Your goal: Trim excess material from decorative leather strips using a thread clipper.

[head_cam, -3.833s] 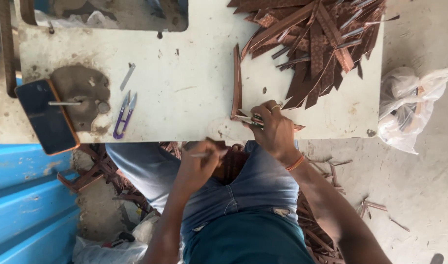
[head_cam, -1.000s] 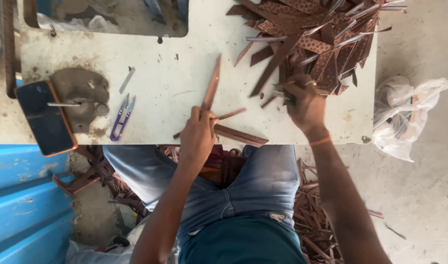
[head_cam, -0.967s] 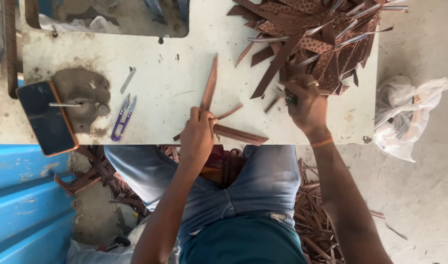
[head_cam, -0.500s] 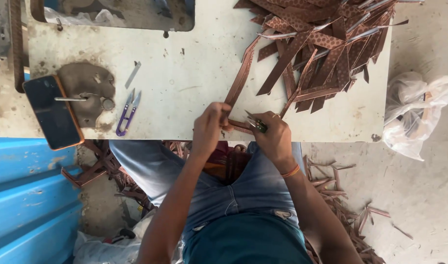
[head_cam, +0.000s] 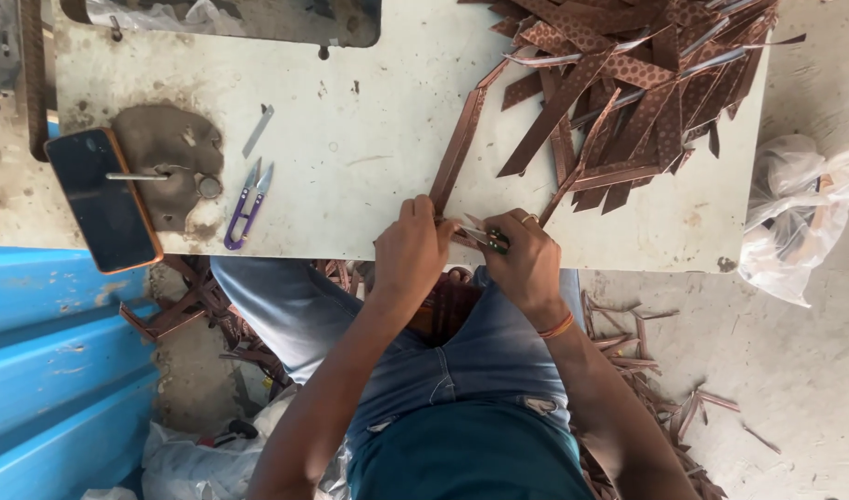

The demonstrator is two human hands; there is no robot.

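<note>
A white table [head_cam: 369, 139] carried a pile of brown strips [head_cam: 628, 83] at far right. At its near edge, the left hand [head_cam: 411, 255] pinched one strip [head_cam: 457, 153]. The right hand [head_cam: 526, 259] gripped a snipper [head_cam: 485, 236] touching that strip.

This is a small, rough workshop, because a worn white worktable [head_cam: 350, 139] carries a heap of brown cut strips [head_cam: 628, 83] at the upper right, purple thread snips [head_cam: 246, 204] at the left, and many offcuts [head_cam: 647, 352] lie on the concrete floor [head_cam: 795, 370].
</note>
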